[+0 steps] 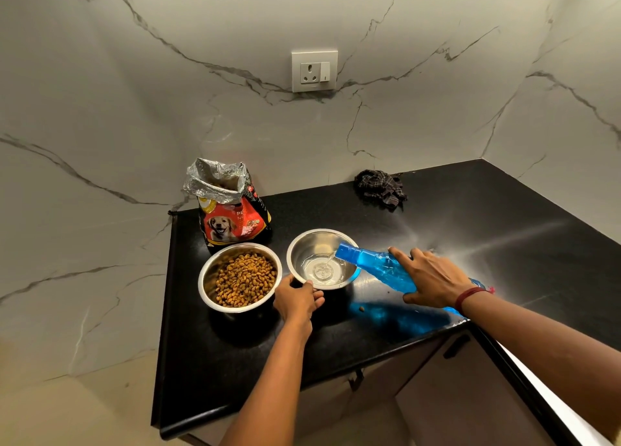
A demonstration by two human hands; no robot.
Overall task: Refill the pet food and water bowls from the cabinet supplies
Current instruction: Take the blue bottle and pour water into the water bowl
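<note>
Head view: I am looking down at a black counter (504, 230) set in a marble-walled corner, and I list things from left to right.
Food bag: an open dog food bag (232, 207) stands upright at the back left, just behind the bowls.
Food bowl: a steel food bowl (208, 277) holds a good heap of brown kibble (243, 279), so I judge this half of the task done.
Left hand: the left hand (295, 299) grips the near rim of the water bowl, thumb over the edge, steadying it.
Water bowl: the steel water bowl (312, 240) sits just right of the food bowl, with only a shallow pool of water at the bottom.
Blue bottle: a blue bottle (373, 260) is tipped with its mouth over the bowl's right rim, and a thin stream runs in.
Cloth: a dark checked cloth (381, 188) lies crumpled at the back wall, well apart from the bowls.
Right hand: the right hand (433, 279) wraps its fingers over the bottle's body and holds it tilted.
Pouring advice: I would hold the mouth inside the rim, raise the tilt slowly so the stream stays thin, brace the bowl, and stop short of the brim.
</note>
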